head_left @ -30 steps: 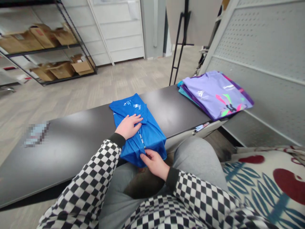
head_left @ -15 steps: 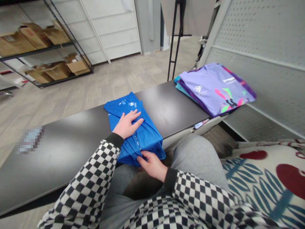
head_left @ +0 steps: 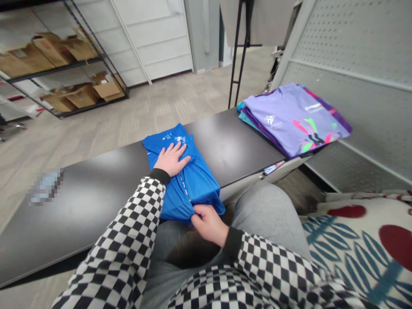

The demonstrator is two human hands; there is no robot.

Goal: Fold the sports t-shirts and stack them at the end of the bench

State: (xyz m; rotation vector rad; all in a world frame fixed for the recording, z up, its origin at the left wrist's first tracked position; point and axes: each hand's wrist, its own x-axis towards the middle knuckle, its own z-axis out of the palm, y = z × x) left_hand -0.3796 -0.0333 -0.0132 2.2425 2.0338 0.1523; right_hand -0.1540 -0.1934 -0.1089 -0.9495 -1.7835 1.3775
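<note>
A folded blue shirt (head_left: 196, 180) with white print lies on the dark table (head_left: 90, 193), its near end hanging over the front edge. My left hand (head_left: 170, 159) lies flat on the shirt's far half, fingers stretched out and pressing the cloth. My right hand (head_left: 209, 222) pinches the shirt's near hem at the table's edge. Both arms wear black-and-white checked sleeves.
A stack of folded shirts, a lilac one (head_left: 294, 118) on top, sits at the table's right end against a grey pegboard panel (head_left: 354, 56). A black stand (head_left: 240, 51) rises behind the table. Wire shelving with cardboard boxes (head_left: 64, 56) stands far left. A patterned cushion (head_left: 360, 244) lies at my right.
My left hand has slid a little farther up the blue shirt. My right hand has stayed at the near hem, its fingers closing on the cloth.
</note>
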